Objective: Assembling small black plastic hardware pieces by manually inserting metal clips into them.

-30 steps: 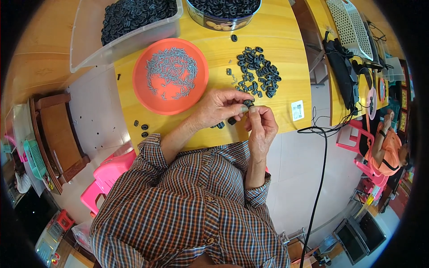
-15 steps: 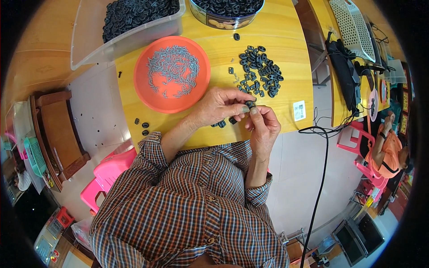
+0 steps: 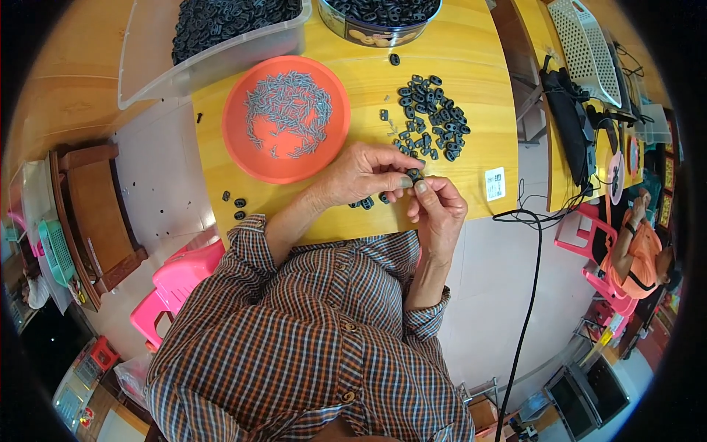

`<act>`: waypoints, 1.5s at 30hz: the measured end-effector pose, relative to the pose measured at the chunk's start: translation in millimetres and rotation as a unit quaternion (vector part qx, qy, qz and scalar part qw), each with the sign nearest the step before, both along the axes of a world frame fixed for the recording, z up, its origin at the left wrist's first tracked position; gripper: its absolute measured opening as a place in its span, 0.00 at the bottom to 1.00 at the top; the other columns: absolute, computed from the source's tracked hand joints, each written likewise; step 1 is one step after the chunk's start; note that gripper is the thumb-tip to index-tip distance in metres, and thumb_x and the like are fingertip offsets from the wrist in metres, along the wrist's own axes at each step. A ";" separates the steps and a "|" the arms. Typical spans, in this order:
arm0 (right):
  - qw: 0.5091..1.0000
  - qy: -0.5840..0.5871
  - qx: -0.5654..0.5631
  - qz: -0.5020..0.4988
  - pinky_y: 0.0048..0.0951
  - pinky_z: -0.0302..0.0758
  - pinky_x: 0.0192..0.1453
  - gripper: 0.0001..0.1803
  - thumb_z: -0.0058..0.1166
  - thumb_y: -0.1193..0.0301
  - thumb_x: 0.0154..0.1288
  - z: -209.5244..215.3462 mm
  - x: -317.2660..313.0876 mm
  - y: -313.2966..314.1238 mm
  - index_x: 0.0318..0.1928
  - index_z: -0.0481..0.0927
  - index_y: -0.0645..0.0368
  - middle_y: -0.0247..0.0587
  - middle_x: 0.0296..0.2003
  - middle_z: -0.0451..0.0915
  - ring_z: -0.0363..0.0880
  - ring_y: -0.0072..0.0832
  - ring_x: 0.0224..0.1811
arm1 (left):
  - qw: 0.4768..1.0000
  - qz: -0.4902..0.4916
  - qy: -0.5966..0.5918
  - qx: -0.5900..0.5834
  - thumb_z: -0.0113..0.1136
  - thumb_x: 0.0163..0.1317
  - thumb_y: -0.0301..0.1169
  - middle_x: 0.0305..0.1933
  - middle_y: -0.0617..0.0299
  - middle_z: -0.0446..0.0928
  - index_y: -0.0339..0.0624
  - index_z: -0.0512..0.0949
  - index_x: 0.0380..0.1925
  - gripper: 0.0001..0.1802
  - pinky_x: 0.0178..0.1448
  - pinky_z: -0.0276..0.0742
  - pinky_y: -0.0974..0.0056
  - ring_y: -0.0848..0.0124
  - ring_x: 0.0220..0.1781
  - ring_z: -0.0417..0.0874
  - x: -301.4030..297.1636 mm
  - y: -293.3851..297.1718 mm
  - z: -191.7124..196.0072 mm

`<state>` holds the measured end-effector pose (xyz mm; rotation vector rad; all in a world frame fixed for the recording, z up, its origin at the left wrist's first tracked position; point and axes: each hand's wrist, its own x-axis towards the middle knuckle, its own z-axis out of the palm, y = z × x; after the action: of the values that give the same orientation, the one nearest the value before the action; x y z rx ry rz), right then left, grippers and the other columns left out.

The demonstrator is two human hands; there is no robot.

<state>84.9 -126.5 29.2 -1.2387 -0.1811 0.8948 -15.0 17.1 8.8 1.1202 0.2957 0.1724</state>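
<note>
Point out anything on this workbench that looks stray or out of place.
A few small black parts lie alone at the table's left edge, apart from the main pile. One more sits by the round tin.

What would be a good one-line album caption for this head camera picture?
Both hands, left hand and right hand, pinch a small black part over a yellow table, beside an orange plate of grey pins.
</note>
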 end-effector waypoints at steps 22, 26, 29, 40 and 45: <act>0.997 0.041 -0.015 0.057 0.17 0.70 0.19 0.05 0.55 0.77 0.63 -6.2 9.5 -0.1 0.32 0.77 0.67 0.42 0.26 0.80 0.73 0.19 0.17 | 1.000 -0.019 -0.006 -0.013 0.57 0.61 0.20 0.32 0.62 0.79 0.34 0.78 0.48 0.14 0.30 0.75 0.74 0.79 0.26 0.78 -1.8 2.9 -8.2; 0.992 0.093 0.019 0.083 0.18 0.73 0.19 0.05 0.55 0.78 0.63 -12.5 11.8 -2.1 0.33 0.78 0.69 0.44 0.21 0.79 0.77 0.22 0.17 | 1.000 -0.025 -0.009 0.007 0.57 0.61 0.20 0.32 0.61 0.79 0.33 0.78 0.46 0.13 0.30 0.76 0.73 0.78 0.25 0.78 -1.8 3.6 -7.7; 0.991 0.096 0.020 0.090 0.17 0.73 0.18 0.05 0.54 0.78 0.64 -16.5 11.8 -2.6 0.33 0.77 0.69 0.44 0.21 0.79 0.77 0.22 0.17 | 0.999 -0.025 -0.008 0.025 0.57 0.60 0.20 0.32 0.60 0.79 0.32 0.78 0.44 0.11 0.30 0.76 0.73 0.77 0.26 0.79 -1.6 3.2 -7.4; 0.996 0.064 0.003 0.059 0.18 0.69 0.19 0.07 0.55 0.74 0.64 -11.1 9.2 -5.9 0.34 0.78 0.68 0.42 0.23 0.79 0.71 0.20 0.15 | 1.000 -0.009 0.011 -0.004 0.57 0.63 0.23 0.32 0.63 0.79 0.33 0.77 0.46 0.11 0.33 0.78 0.73 0.79 0.28 0.80 0.9 -4.5 3.8; 0.998 0.030 -0.046 0.014 0.16 0.69 0.19 0.09 0.54 0.74 0.66 -2.6 8.8 -11.0 0.41 0.79 0.68 0.40 0.27 0.80 0.74 0.18 0.17 | 0.997 0.021 0.028 0.067 0.56 0.63 0.23 0.32 0.64 0.79 0.33 0.77 0.43 0.10 0.31 0.76 0.74 0.80 0.29 0.78 -11.6 -4.9 8.0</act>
<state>93.8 -137.5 26.6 -1.2959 -0.1094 0.9726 -26.6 12.1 16.7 1.2534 0.3624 0.2001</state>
